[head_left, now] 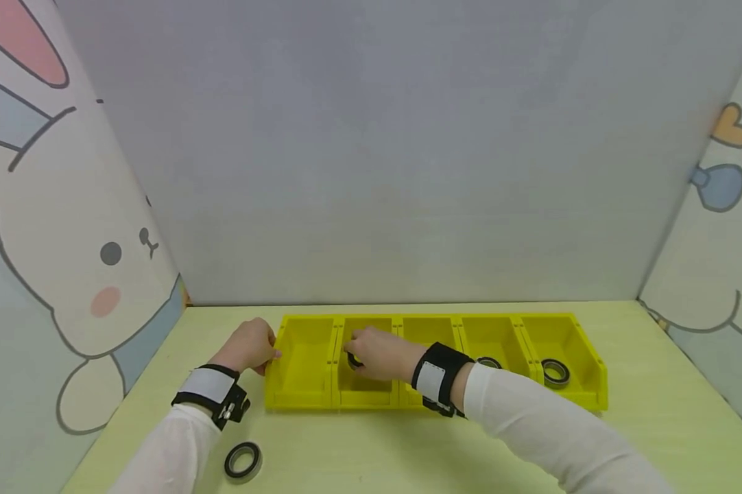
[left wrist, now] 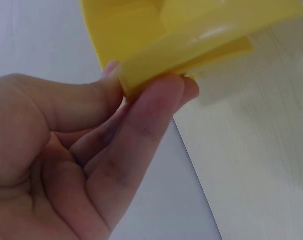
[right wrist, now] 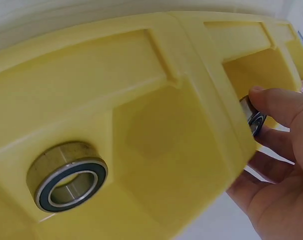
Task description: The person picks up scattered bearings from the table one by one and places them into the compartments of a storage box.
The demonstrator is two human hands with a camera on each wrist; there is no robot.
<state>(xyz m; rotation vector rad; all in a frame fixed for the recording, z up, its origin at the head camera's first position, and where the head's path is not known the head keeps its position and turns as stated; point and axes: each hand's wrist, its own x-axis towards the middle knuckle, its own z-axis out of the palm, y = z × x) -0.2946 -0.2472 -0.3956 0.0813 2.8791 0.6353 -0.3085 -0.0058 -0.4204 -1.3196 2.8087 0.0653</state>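
Note:
A row of joined yellow bins (head_left: 303,398) stands on the table. My left hand (head_left: 247,345) grips the row's left end; in the left wrist view, thumb and fingers pinch the yellow rim (left wrist: 156,60). My right hand (head_left: 380,353) reaches into the second compartment from the left, pinching a ball bearing (right wrist: 254,117) between thumb and fingers. The held bearing is partly hidden by the fingers. Another bearing (right wrist: 66,177) sits in a compartment close to the right wrist camera. The leftmost compartment holds nothing visible.
One loose bearing (head_left: 243,462) lies on the table (head_left: 321,453) in front of the bins, near the left forearm. Bearings sit in the fourth compartment (head_left: 489,362) and the rightmost one (head_left: 555,372). A grey wall (head_left: 371,171) rises behind; printed panels (head_left: 56,261) flank the table.

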